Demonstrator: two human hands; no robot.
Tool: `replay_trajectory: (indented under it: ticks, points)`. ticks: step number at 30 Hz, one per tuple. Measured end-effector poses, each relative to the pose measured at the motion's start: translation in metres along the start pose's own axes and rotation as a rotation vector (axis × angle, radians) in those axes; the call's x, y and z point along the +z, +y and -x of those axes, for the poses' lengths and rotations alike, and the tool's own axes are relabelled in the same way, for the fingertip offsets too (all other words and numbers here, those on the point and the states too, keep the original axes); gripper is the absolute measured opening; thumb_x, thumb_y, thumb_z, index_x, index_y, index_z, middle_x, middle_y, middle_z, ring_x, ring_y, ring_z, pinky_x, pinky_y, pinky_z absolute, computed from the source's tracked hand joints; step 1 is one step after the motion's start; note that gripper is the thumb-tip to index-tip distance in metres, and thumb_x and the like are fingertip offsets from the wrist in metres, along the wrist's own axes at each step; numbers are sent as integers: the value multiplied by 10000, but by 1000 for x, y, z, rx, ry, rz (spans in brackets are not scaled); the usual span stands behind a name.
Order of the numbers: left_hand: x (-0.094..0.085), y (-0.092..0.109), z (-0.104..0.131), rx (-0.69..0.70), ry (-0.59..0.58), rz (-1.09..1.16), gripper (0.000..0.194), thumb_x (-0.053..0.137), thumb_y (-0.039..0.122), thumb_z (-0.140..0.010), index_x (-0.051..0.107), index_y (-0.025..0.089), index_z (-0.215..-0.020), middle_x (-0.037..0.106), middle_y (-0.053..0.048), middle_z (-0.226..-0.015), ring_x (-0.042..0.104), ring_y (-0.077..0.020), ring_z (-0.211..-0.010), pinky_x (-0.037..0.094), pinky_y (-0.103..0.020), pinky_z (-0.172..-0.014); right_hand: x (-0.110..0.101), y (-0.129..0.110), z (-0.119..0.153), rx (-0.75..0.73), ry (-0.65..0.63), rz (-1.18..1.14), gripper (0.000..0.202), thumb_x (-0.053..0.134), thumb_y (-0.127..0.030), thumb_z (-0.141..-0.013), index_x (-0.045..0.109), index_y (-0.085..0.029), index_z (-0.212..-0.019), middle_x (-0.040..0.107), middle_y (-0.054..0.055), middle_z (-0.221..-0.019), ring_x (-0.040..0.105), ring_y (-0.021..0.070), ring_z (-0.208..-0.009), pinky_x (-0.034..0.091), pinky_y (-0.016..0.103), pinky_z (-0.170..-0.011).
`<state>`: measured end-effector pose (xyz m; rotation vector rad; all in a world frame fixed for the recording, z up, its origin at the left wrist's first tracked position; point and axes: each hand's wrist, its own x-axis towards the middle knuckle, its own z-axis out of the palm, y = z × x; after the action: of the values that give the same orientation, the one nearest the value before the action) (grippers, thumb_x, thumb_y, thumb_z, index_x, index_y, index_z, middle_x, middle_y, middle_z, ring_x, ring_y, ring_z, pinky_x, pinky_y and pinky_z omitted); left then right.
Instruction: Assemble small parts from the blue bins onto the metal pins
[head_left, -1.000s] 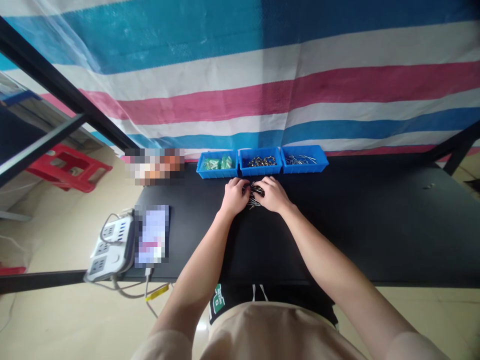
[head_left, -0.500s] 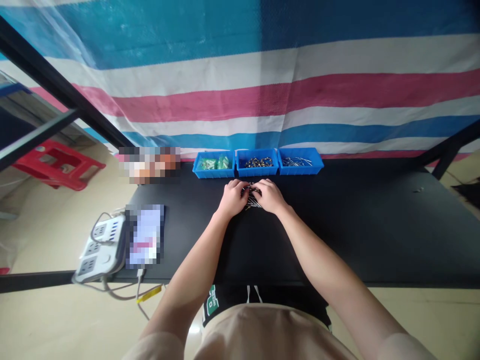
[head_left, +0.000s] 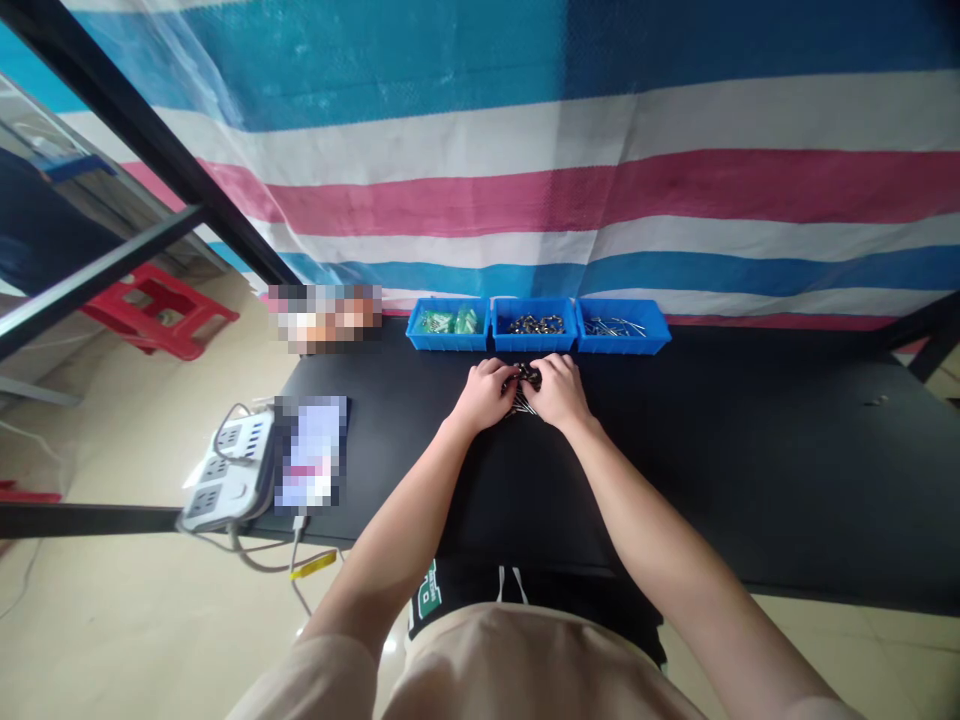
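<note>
- The left hand [head_left: 486, 393], half curled, is cupping one side of the metal pieces [head_left: 525, 403]; I cannot tell its grip.
- The right hand [head_left: 561, 390] is cupping the other, likewise.
- The pieces are lying on the tabletop [head_left: 720, 460], near the middle bin [head_left: 534, 343].

Workshop corner, black workbench [head_left: 750, 450], blue parts bins [head_left: 534, 342], striped tarp [head_left: 450, 205]

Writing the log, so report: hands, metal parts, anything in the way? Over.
Left hand and right hand curled around metal parts, exact grip unclear. Parts piled on table. Bins beyond, not blocking.
</note>
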<state>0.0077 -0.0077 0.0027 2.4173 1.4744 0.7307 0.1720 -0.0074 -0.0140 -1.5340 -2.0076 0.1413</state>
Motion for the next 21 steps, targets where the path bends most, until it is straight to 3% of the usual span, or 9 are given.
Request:
replay_trajectory:
  ticks: [6,14,17,21]
  points:
    - [0,1,0,-13,-36,-18,262,551,210,-858,688,179,-1078,655,-84,-1000,599,-237,-960,455,-379,-832,-5,-1,-1,41,-102,-6,146,597,-268,-852,707,-184,-900,674,94,-914,554,253,-896,417,366,-815]
    - [-1,2,0,-13,-31,-24,278,557,231,-868,666,180,-1119,656,-87,-1007,592,-239,-971,444,-378,-825,-4,1,-1,-3,-91,-84,142,570,-210,-882,711,-191,-885,717,75,-913,589,236,-878,432,349,-820]
    - [0,2,0,6,-20,-13,272,556,250,-882,665,182,-1122,654,-85,-1011,589,-238,-975,434,-381,-823,-5,1,-1,-16,-59,-100,156,560,-227,-897,711,-191,-879,723,77,-908,600,238,-866,444,349,-818]
    - [0,1,1,43,8,5,262,559,279,-898,659,187,-1123,654,-83,-1032,586,-234,-979,424,-378,-818,-7,1,0,-47,79,-186,191,537,-286,-922,696,-194,-871,719,79,-887,611,230,-849,467,339,-816]
